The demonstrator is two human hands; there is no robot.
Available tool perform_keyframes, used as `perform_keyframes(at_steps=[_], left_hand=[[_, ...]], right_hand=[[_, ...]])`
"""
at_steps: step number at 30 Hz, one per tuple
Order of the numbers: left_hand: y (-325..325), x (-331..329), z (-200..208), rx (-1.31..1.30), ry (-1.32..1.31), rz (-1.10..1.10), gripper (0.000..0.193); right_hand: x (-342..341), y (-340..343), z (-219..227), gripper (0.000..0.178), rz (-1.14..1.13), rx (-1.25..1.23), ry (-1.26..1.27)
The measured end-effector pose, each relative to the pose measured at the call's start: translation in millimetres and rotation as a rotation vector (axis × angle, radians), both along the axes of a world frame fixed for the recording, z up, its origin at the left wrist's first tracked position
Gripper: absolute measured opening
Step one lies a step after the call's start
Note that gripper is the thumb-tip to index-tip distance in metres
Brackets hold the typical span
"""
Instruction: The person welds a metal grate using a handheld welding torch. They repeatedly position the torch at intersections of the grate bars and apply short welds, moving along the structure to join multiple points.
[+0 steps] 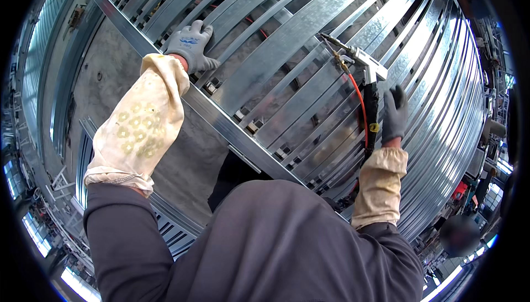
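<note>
My left hand [191, 47], in a grey glove, lies with its fingers spread on the galvanized metal slats [259, 62], beside the long edge rail [218, 118]. My right hand [395, 115], in a darker grey glove, is raised over the slats to the right, fingers stretched out and nothing visible in them. Just left of it a pistol-shaped metal tool [361, 59], resembling a welding torch, rests across the slats. A thin orange hose [358, 89] and a thick black cable [371, 103] run from it toward me. The right hand appears apart from the cable.
Pale stained sleeves [141, 117] cover both my forearms. Left of the rail lies a grey concrete floor [118, 64], with long metal profiles [61, 97] further left. Small brackets [255, 126] sit between slats along the rail. Cluttered workshop equipment [469, 186] stands at the right.
</note>
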State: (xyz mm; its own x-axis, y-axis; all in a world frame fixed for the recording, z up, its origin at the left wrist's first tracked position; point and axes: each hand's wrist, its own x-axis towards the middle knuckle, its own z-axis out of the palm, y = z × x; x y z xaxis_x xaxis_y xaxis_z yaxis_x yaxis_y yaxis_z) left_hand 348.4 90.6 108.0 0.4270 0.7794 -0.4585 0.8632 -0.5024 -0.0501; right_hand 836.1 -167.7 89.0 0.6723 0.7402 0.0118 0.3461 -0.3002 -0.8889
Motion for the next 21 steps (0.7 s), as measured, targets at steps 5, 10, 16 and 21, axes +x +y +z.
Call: perform_keyframes(at_steps=[5,10,16,21], left_hand=[[-11.0,4.0,0.7,0.05,0.039,0.04,0.107],[-33.9,-3.7,-8.7,0.168,-0.055,0.139,0.094],[-139.8,3.3,-52.1,0.594,-0.736,0.262,0.071],[-216.5,-27.5,-53.8,0.533,-0.801,0.875,0.087]], right_hand=[[-31.1,-24.9,6.1,0.071,0.131,-0.369,-0.057],[-17.7,-1.4,-8.1,0.081,0.184,-0.534,-0.328],[-3.7,-7.9,-14.0,0.075,0.163,-0.517,-0.347],[-4.9,27.3,3.0,0.063,0.308,-0.505,-0.187]])
